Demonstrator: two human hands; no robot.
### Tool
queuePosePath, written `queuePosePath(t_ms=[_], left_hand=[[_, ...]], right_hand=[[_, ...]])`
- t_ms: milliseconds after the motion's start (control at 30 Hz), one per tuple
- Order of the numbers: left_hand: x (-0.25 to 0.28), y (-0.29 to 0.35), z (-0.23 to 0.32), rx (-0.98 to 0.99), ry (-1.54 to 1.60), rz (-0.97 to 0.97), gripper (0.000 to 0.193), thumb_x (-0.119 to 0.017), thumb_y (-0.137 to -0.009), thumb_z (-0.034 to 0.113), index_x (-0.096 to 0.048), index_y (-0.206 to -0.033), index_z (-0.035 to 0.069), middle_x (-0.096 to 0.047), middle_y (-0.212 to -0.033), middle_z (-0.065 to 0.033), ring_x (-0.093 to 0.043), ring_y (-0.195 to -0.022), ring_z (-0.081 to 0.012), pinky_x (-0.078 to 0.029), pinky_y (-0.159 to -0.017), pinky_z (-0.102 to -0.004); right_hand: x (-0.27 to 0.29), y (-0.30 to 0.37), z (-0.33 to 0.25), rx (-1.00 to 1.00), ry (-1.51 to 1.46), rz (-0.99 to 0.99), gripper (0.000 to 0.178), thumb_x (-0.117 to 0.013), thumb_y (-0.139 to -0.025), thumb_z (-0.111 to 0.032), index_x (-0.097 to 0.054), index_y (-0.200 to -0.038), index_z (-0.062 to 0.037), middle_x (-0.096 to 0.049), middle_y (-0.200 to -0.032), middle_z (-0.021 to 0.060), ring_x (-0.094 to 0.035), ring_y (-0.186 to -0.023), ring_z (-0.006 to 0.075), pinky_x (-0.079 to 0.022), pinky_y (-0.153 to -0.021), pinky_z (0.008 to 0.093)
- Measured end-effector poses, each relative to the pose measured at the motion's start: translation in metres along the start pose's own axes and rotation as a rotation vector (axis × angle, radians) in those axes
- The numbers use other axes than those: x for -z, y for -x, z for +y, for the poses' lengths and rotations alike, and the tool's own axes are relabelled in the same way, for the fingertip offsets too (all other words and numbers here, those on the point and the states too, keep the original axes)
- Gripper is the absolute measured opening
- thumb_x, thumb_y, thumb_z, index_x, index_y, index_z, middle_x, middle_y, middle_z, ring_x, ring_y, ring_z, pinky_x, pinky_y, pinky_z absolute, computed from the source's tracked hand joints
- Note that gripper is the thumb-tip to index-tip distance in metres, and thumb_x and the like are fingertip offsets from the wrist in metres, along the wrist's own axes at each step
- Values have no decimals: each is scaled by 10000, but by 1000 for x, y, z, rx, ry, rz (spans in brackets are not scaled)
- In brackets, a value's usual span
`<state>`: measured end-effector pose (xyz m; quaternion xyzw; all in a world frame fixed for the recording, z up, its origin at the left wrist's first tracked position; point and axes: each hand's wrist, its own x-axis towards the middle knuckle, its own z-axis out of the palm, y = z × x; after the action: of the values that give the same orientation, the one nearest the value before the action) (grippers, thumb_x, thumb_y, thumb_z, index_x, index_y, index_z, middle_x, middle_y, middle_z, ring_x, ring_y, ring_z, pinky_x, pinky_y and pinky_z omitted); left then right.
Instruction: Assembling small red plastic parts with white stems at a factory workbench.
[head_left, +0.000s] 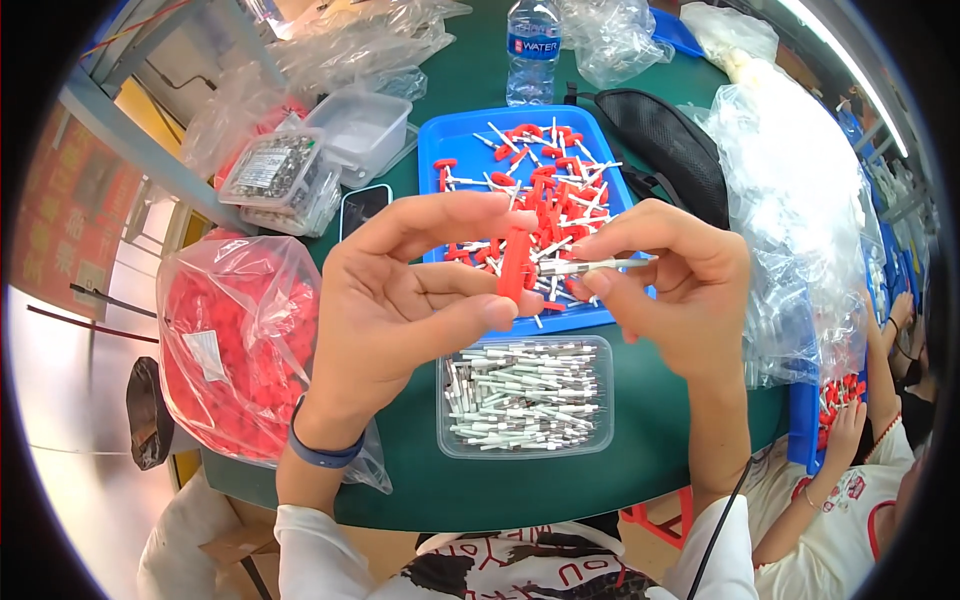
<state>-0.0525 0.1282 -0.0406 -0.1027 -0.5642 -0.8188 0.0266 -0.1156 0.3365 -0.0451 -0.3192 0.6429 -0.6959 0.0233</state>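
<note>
My left hand (425, 285) pinches a red plastic handle piece (516, 265) upright between thumb and fingers. From the right, my right hand (665, 285) grips a thin white rod with a metal tip (590, 267); its tip meets the side of the red piece, though how far in it sits I cannot tell. Behind both hands lies a blue tray (440, 130) heaped with red pieces that have white rods in them. Just below the hands, a clear plastic box (525, 452) holds many loose white rods.
A clear bag of red pieces (235, 350) sits at left. Beyond it are boxes of small metal parts (270, 165), an empty clear container (360, 130) and a phone (366, 207). A water bottle (533, 55), black case (665, 150) and plastic bags (780, 200) lie behind. A co-worker's hand (847, 432) shows at right.
</note>
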Motion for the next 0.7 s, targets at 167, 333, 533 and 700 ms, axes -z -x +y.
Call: queuePosePath(t_ms=[167,333,533,700], left_hand=[[3,-2,-9,-182,-201,-67,463,-667,-749,-143,-552,-1187,-49,-591,-1206,-188,-674,-953,-239,-571,-834,-322],[-1,-2,-12,-205,-312,-79,395,-663,-756,-139,-593,-1133,-44,-600,-1198,-169,-672,-937,-210,-570,-827,-301],[3,-2,-15,-223,-286,-48,399,-667,-763,-131,-581,-1145,-58,-600,-1183,-181,-666,-958,-210,-570,-837,-298],[-2,-2,-11,-200,-286,45,515,-681,-733,-126,-519,-1218,-59,-614,-1142,-215,-670,-982,-242,-562,-826,-294]], right_hand=[[2,-3,9,166,198,-57,215,-659,-772,95,-689,-976,32,-648,-889,107,-593,-646,74,-409,-412,150],[-1,-2,6,16,176,-36,200,-666,-793,56,-692,-989,28,-658,-911,89,-590,-665,63,-404,-418,147],[-3,0,7,89,210,-55,199,-679,-784,50,-689,-981,25,-674,-919,97,-610,-722,75,-424,-461,149],[0,1,7,137,292,-65,202,-689,-768,56,-692,-966,15,-677,-927,98,-623,-792,100,-454,-512,164]])
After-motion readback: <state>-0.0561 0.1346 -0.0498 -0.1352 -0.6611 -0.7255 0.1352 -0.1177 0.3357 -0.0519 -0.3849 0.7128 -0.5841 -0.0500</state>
